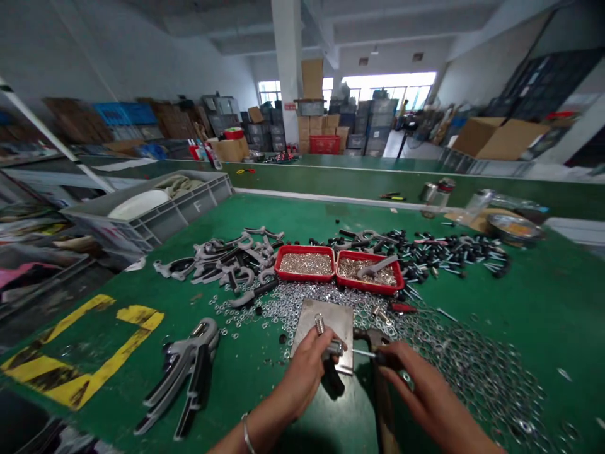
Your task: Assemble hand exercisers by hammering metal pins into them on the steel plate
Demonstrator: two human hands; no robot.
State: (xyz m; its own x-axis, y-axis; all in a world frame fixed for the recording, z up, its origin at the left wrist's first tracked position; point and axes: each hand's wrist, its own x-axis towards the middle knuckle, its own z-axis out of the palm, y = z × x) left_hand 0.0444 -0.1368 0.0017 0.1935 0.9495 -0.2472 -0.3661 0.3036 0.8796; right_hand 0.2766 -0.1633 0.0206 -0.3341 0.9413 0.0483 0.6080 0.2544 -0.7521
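Worked at a green table [246,403] in a wide workshop, with stacked boxes [324,123] and bright windows beyond a long bench [312,179]. Grasped a grey clamp [334,347] in the left hand [307,362], with fingers curled round it, over a steel plate [307,318] at the table's near middle; had its ribbed metal end pointing up and its black handle hanging below. Could not tell touching from hovering over the plate. Pinched a bolt [363,353] by its black knob between thumb and fingers of the right hand [416,378], with the thin shaft aimed left, near the clamp. Had a hammer [384,403] lying between both hands, head just beside the plate's right edge. Faced two red trays [305,276] side by side past the plate, both filled with small metal pieces, the right one also holding a grey part. Saw rings [458,359] scattered round the plate and thickly rightward, a heap of clamps [241,258] left of the trays, black-knobbed bolts [449,252] to their right, and at far left a grey crate [182,221] marked F.
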